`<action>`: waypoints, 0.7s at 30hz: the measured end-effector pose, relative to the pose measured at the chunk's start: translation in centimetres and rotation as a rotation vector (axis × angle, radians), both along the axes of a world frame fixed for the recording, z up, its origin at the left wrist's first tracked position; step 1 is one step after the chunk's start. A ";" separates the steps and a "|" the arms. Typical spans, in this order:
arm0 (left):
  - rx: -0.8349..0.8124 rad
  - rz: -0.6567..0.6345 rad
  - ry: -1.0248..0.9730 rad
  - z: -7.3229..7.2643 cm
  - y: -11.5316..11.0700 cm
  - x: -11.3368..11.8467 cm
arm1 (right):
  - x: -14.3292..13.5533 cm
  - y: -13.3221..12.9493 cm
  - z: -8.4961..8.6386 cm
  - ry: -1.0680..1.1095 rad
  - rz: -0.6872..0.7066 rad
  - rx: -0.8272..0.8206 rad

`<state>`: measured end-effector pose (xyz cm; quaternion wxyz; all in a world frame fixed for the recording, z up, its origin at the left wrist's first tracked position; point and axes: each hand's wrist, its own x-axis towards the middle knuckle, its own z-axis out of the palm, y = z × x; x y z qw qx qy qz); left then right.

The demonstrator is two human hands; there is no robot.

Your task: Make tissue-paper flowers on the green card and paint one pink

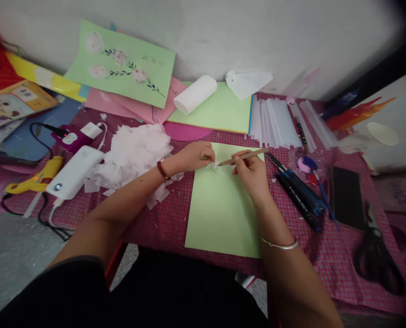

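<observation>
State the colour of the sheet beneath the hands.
The sheet is pale green, best seen in the head view.

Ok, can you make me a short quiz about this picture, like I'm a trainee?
1. Which hand holds the thin brown stick?
2. True or false: the black scissors lie to the left of the pile of white paper pieces.
3. Pick one. The green sheet leaning on the wall shows:
A) pinkish-white flowers
B) a blue car
C) a red house

Key:
1. The right hand.
2. False; the scissors lie to the right of the pile.
3. A
</observation>
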<state>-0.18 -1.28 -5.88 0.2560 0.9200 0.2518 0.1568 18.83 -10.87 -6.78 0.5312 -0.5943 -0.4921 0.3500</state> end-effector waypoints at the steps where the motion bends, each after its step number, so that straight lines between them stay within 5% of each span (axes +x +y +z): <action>1: -0.010 0.002 -0.005 0.0 0.0 0.0 | 0.0 0.0 0.0 -0.013 0.005 -0.004; 10: -0.086 0.011 -0.018 -0.4 0.0 0.9 | 0.0 0.0 0.0 -0.027 0.039 -0.025; 17: -0.275 0.155 -0.075 -0.9 0.3 0.5 | 1.2 -0.1 0.4 0.140 -0.146 0.025; 21: -0.406 0.190 -0.175 0.4 1.2 -0.3 | 0.9 -0.8 0.4 0.139 -0.131 0.082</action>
